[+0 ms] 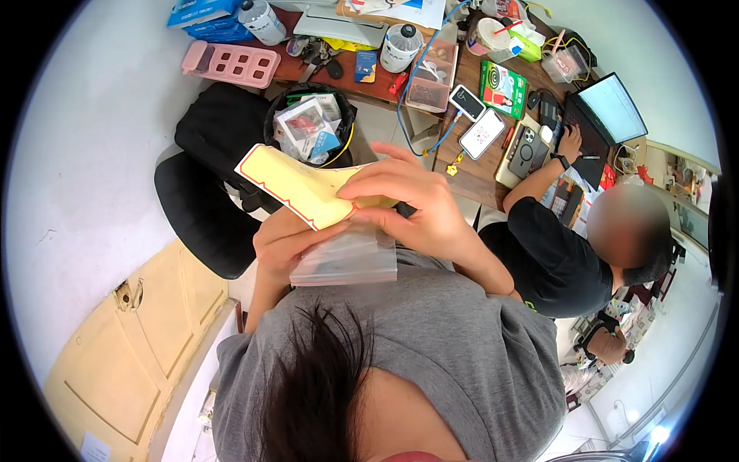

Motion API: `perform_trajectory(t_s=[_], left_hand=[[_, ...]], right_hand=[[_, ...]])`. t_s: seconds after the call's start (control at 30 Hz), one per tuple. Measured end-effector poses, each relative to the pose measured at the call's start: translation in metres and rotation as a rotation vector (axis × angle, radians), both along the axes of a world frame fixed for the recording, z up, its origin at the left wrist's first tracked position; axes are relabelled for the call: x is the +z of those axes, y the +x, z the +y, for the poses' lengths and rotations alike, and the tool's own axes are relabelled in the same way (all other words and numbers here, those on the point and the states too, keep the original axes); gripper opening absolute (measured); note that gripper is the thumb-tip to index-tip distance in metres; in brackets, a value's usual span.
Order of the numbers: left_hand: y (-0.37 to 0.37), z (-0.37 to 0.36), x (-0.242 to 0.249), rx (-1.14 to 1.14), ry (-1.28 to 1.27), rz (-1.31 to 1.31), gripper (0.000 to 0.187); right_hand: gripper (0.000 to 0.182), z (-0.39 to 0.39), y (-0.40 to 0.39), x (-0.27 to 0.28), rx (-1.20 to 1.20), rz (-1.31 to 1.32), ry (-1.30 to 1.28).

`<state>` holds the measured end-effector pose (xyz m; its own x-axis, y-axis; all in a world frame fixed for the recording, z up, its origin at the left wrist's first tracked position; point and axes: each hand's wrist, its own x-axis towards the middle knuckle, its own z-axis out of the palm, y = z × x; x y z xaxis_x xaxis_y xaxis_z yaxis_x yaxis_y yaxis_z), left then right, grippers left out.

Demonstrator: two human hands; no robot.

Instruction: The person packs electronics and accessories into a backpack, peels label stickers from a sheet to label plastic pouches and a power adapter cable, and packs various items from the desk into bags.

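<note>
In front of my chest I hold a yellow paper label (289, 179) with a red scalloped border, bent and tilted up to the left. My right hand (423, 200) pinches its right part between thumb and fingers. My left hand (286, 242) is closed below the label, on the left side of a clear zip bag (346, 264); the label covers some of its fingers. The bag hangs toward my shirt, with its seal strip at the lower edge. Whether the label's lower end lies inside the bag is hidden by my hands.
A filled bin (304, 127) and a black chair (202, 204) stand beyond my hands. The wooden desk (454, 173) carries phones, a box and bottles. To the right, a co-worker (550, 258) sits at a laptop (612, 108). A door (127, 339) is on the left.
</note>
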<state>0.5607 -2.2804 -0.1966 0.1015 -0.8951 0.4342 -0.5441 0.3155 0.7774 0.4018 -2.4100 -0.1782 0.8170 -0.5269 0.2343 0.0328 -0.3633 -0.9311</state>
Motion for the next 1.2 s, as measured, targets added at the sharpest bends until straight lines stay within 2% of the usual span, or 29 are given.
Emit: perform_trajectory(t_s=[0.3, 0.4, 0.5, 0.53, 0.63, 0.67, 0.7, 0.77, 0.9, 1.03, 1.2], left_hand=[[-0.012, -0.003, 0.001, 0.165, 0.044, 0.089, 0.032], [-0.007, -0.003, 0.004, 0.231, -0.012, -0.205, 0.030], [-0.009, -0.001, 0.011, 0.366, -0.040, -0.245, 0.026], [-0.006, 0.001, 0.014, 0.353, -0.044, -0.313, 0.023], [-0.003, -0.001, 0.022, 0.418, -0.099, -0.290, 0.022], [0.005, 0.002, 0.027, 0.328, 0.028, -0.292, 0.017], [0.020, -0.007, 0.034, 0.131, 0.031, -0.245, 0.014], [0.034, -0.011, 0.023, -0.117, 0.153, -0.107, 0.020], [0.028, -0.012, 0.009, -0.144, 0.144, -0.001, 0.021], [0.023, -0.014, 0.015, -0.133, 0.254, 0.060, 0.022], [0.024, -0.020, 0.014, -0.167, 0.169, 0.064, 0.024]], right_hand=[[0.015, 0.005, 0.005, 0.005, -0.182, -0.052, -0.125], [0.012, 0.001, 0.004, 0.003, -0.174, -0.065, -0.219], [0.009, -0.003, 0.003, 0.003, -0.143, -0.029, -0.230], [0.009, -0.005, 0.002, 0.003, -0.123, -0.021, -0.217], [0.008, -0.009, -0.002, 0.002, -0.072, -0.003, -0.178], [0.008, -0.010, -0.004, 0.001, -0.059, -0.003, -0.165], [0.008, -0.010, -0.005, -0.001, -0.047, -0.002, -0.151], [0.008, -0.009, -0.009, -0.002, -0.033, 0.026, -0.129], [0.008, -0.007, -0.015, -0.008, -0.075, 0.113, -0.143], [0.010, -0.005, -0.019, -0.010, -0.118, 0.110, -0.164], [0.014, -0.004, -0.021, -0.002, -0.154, 0.073, -0.152]])
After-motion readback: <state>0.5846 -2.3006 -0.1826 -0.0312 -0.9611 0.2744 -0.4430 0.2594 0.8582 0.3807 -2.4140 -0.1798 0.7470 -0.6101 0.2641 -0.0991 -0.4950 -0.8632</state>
